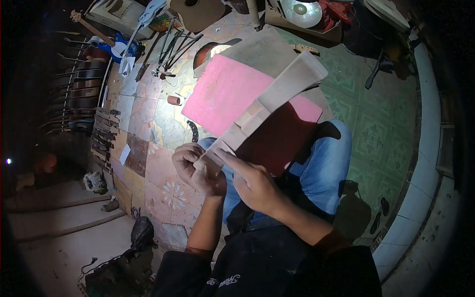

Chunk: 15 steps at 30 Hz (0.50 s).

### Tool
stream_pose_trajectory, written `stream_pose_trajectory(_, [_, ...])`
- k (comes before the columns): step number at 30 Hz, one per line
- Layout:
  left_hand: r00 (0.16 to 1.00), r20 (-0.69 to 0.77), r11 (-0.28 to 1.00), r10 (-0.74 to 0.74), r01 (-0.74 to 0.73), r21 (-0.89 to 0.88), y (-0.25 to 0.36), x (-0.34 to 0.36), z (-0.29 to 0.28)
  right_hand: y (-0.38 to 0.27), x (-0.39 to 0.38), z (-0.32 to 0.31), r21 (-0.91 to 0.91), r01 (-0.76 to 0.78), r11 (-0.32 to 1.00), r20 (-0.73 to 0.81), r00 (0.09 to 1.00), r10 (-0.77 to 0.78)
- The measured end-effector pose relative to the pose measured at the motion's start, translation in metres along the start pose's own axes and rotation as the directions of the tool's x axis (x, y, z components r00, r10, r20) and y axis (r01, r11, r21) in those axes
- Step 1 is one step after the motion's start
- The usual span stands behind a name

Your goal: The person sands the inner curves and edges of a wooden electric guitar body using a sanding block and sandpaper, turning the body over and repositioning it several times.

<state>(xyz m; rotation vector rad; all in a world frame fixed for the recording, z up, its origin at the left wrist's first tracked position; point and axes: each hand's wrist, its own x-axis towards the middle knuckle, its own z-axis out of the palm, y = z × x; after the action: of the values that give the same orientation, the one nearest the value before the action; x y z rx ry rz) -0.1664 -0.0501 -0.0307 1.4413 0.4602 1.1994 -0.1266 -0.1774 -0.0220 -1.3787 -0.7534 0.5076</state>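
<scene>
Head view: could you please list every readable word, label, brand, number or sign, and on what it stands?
Black cloth shirt: white script-like lettering near the picture's lower edge; not copied out here.
Long, pale wooden piece: no lettering that I can see.
Elsewhere: any marks are too small or blurred to read.

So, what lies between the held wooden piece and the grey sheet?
The pink board: in the head view it overlaps the grey sheet, with the wooden piece in front.
</scene>
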Motion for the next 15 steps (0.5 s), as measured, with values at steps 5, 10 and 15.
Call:
stream_pose_trajectory(5, [0.999, 0.005, 0.999, 0.033, -0.033, -0.019, -0.002, -0.008, -0.002, -0.002, 0.002, -0.002, -0.051, -0.006, 0.999, 0.009, 1.0, 0.007])
stream_pose_trajectory(10, [1.0, -0.011, 0.999, 0.003, -0.003, -0.047, -0.001, 0.0, -0.003, -0.009, -0.01, 0.0, -0.064, 0.046, 0.997, 0.005, 0.999, -0.046])
stream_pose_trajectory(15, [1.0, -0.004, 1.0, 0.017, -0.017, -0.013, 0.0, -0.005, -0.001, -0.003, 0.004, 0.002, -0.06, -0.014, 0.998, 0.013, 1.0, 0.014])
